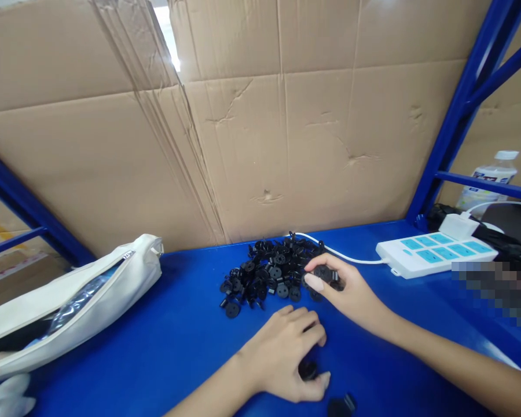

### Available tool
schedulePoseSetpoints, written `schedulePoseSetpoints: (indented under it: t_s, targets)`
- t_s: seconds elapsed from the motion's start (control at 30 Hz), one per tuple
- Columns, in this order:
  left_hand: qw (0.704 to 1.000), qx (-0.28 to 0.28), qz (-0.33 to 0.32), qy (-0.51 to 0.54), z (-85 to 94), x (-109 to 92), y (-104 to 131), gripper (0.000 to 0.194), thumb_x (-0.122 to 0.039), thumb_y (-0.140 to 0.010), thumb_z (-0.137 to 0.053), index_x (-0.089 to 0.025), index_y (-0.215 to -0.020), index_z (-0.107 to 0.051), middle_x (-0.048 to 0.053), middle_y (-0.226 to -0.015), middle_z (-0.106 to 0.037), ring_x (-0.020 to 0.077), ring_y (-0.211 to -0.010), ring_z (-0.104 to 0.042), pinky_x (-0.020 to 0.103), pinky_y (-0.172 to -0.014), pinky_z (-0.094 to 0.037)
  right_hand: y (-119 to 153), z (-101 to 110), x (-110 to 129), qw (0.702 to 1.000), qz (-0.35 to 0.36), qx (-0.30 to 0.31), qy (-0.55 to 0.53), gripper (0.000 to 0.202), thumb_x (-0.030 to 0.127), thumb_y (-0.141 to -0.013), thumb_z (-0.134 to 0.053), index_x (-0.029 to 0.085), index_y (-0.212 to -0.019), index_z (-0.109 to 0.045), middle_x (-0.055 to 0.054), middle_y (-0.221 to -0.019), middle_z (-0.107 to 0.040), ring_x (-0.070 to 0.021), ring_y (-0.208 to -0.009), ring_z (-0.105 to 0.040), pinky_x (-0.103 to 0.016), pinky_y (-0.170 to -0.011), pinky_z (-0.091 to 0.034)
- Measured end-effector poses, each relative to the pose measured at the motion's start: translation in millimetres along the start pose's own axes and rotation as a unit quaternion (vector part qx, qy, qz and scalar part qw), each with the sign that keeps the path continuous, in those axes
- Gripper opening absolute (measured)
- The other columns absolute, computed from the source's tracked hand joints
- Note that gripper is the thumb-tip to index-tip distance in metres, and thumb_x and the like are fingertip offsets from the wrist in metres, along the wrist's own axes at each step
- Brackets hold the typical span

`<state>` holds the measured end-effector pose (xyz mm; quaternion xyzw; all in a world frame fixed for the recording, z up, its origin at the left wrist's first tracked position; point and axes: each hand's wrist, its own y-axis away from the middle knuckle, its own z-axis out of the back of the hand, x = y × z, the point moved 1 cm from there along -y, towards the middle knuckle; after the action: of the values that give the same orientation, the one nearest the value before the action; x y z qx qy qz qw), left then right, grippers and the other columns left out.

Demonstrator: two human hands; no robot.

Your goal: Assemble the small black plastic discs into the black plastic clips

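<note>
A heap of small black plastic parts (264, 272), several showing round discs with small holes, lies on the blue table (156, 341). At the heap's right edge, my right hand (356, 295) pinches one or more black plastic parts (325, 274) between thumb and fingers. My left hand (282, 350) is nearer to me, palm down, with its fingers curled around a black plastic part (308, 369) that is mostly hidden in the palm. Just right of its thumb, another black part (342, 405) lies on the table near the bottom edge of the view.
A white power strip (434, 255) with blue sockets stands at right, its cable running behind the heap. An unzipped white pouch (130, 284) lies at left. Cardboard (312, 150) walls the back between blue metal posts (455, 110). A plastic bottle (488, 179) stands far right.
</note>
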<state>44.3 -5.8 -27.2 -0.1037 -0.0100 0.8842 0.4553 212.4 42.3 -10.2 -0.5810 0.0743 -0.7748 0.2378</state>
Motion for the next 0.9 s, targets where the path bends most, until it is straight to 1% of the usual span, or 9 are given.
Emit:
schedulePoseSetpoints:
  t_s: [0.23, 0.33, 0.37, 0.43, 0.53, 0.6, 0.67, 0.8, 0.9]
  targets:
    - [0.993, -0.005, 0.021, 0.117, 19.6, 7, 4, 0.074, -0.059, -0.064, -0.072, -0.022, -0.125, -0.052, 0.008, -0.122, -0.059, 0.0269, -0.110, -0.055, 0.040, -0.097, -0.037, 13, 3, -19, 0.998, -0.035, 0.043, 0.018, 0.021, 0.033, -0.091, -0.050, 0.023, -0.108, -0.058, -0.002, -0.093, -0.063, -0.0183, -0.079, -0.057, -0.031, -0.071, -0.044]
    - [0.987, -0.008, 0.024, 0.161, 33.2, 10, 7, 0.080, -0.061, -0.060, -0.075, -0.026, -0.128, -0.052, 0.009, -0.129, -0.056, 0.0297, -0.117, -0.052, 0.044, -0.103, -0.033, 13, 0, -21, 0.997, -0.060, 0.057, -0.012, 0.024, 0.034, -0.092, -0.048, 0.022, -0.112, -0.056, -0.002, -0.095, -0.061, -0.0180, -0.082, -0.055, -0.031, -0.073, -0.043]
    - [0.985, -0.009, 0.025, 0.171, 36.8, 12, 8, 0.076, -0.059, -0.061, -0.075, -0.027, -0.126, -0.054, 0.009, -0.127, -0.058, 0.0294, -0.116, -0.053, 0.044, -0.102, -0.034, 13, -1, -21, 0.996, -0.068, 0.058, -0.028, 0.025, 0.035, -0.092, -0.048, 0.022, -0.112, -0.056, -0.003, -0.096, -0.060, -0.0180, -0.083, -0.055, -0.031, -0.075, -0.043]
    - [0.983, -0.022, 0.038, 0.180, 40.6, 16, 10, 0.049, -0.050, -0.074, -0.070, -0.026, -0.115, -0.061, 0.006, -0.114, -0.065, 0.0250, -0.105, -0.059, 0.040, -0.096, -0.039, 14, -4, -20, 0.992, -0.085, 0.064, -0.062, 0.025, 0.037, -0.091, -0.050, 0.021, -0.110, -0.057, -0.003, -0.095, -0.059, -0.0179, -0.085, -0.054, -0.030, -0.077, -0.042]
    - [0.971, -0.122, 0.099, 0.181, 38.4, 22, 12, 0.020, -0.036, -0.088, -0.058, -0.021, -0.101, -0.064, 0.003, -0.087, -0.067, 0.0173, -0.083, -0.062, 0.032, -0.082, -0.045, 19, -9, -15, 0.981, -0.121, 0.085, -0.127, 0.026, 0.040, -0.090, -0.054, 0.021, -0.108, -0.058, -0.002, -0.094, -0.059, -0.0167, -0.085, -0.053, -0.028, -0.075, -0.041]
    - [0.950, -0.211, 0.130, 0.189, 34.0, 23, 11, 0.025, -0.035, -0.085, -0.063, -0.020, -0.105, -0.060, 0.003, -0.088, -0.065, 0.0162, -0.082, -0.061, 0.030, -0.078, -0.047, 24, -14, -10, 0.966, -0.149, 0.105, -0.182, 0.027, 0.042, -0.089, -0.056, 0.022, -0.108, -0.058, -0.002, -0.097, -0.060, -0.0146, -0.082, -0.052, -0.025, -0.069, -0.040]
    - [0.937, -0.258, 0.123, 0.203, 29.6, 20, 10, 0.034, -0.034, -0.080, -0.070, -0.021, -0.110, -0.059, 0.004, -0.095, -0.064, 0.0165, -0.088, -0.061, 0.029, -0.079, -0.049, 29, -19, -7, 0.949, -0.176, 0.120, -0.231, 0.028, 0.043, -0.089, -0.057, 0.021, -0.106, -0.057, -0.001, -0.093, -0.058, -0.0105, -0.069, -0.049, -0.022, -0.060, -0.037]
    - [0.939, -0.283, 0.082, 0.176, 26.7, 12, 9, 0.023, -0.028, -0.080, -0.070, -0.023, -0.102, -0.066, 0.003, -0.097, -0.066, 0.0157, -0.089, -0.062, 0.029, -0.081, -0.049, 34, -27, -6, 0.931, -0.202, 0.123, -0.278, 0.035, 0.049, -0.088, -0.057, 0.018, -0.103, -0.054, 0.006, -0.067, -0.046, -0.0048, -0.046, -0.028, -0.020, -0.045, -0.022]
    - [0.943, -0.288, 0.069, 0.150, 26.6, 9, 10, 0.024, -0.029, -0.080, -0.071, -0.024, -0.103, -0.066, 0.002, -0.095, -0.067, 0.0152, -0.085, -0.062, 0.029, -0.080, -0.048, 34, -26, -7, 0.940, -0.197, 0.149, -0.237, 0.040, 0.052, -0.091, -0.050, 0.015, -0.104, -0.054, 0.011, -0.049, -0.035, -0.0061, -0.041, -0.024, -0.021, -0.043, -0.020]
